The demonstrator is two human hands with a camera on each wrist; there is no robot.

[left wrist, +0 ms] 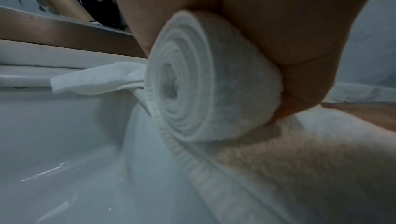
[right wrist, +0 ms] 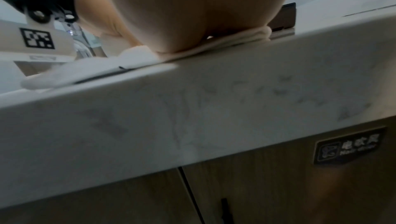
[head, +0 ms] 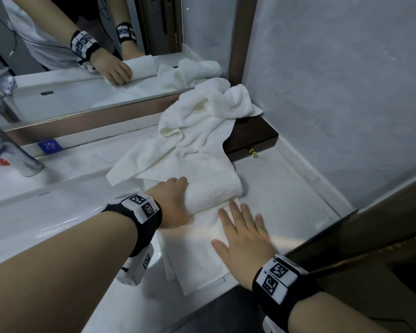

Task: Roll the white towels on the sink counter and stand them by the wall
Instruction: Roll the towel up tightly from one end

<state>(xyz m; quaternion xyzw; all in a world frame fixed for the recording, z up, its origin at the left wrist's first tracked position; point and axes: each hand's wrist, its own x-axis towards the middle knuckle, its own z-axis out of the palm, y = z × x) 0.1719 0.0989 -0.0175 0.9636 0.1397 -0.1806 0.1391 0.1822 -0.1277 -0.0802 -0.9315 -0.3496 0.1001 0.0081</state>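
A white towel point(head: 197, 248) lies flat on the marble counter point(head: 286, 188), its far end wound into a roll point(head: 214, 188). My left hand point(head: 175, 200) grips the roll's left end; the left wrist view shows the spiral roll point(left wrist: 193, 83) held between thumb and fingers. My right hand point(head: 245, 234) lies flat with straight fingers on the unrolled part, just in front of the roll. In the right wrist view the palm point(right wrist: 193, 16) presses the towel at the counter edge. A second, crumpled white towel point(head: 197, 123) is heaped behind the roll.
A dark wooden box point(head: 252, 138) with a brass knob sits in the back right corner, partly under the crumpled towel. The sink basin point(head: 46, 212) and chrome faucet point(head: 7, 155) are on the left. A mirror point(head: 82, 68) runs along the back, grey wall point(head: 346, 92) on the right.
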